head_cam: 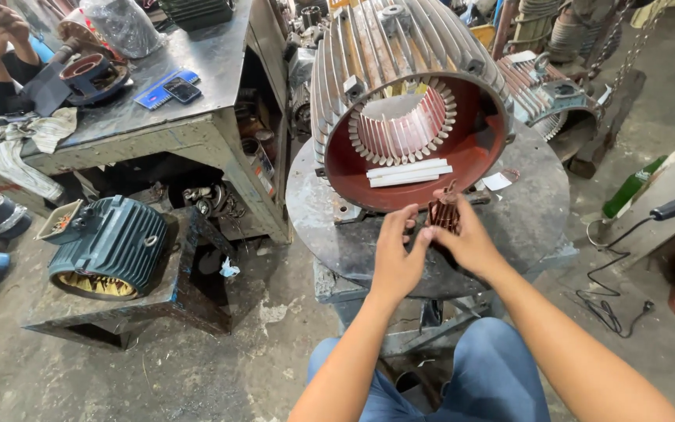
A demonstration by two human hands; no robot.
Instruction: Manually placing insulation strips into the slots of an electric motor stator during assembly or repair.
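My right hand pinches the coil, left hand spread at it—centre frame—strands could splay or slip, I judge.

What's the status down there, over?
Both hands up at the round metal table. Right hand pinching a small bundle of reddish strips; left hand open, fingertips at the bundle. Big ribbed motor shell just behind, white strips inside. Nothing blocking.

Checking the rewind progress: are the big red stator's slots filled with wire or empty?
Empty, as far as they show: the stator has bare pale teeth, no coils. White strips lie loose inside.
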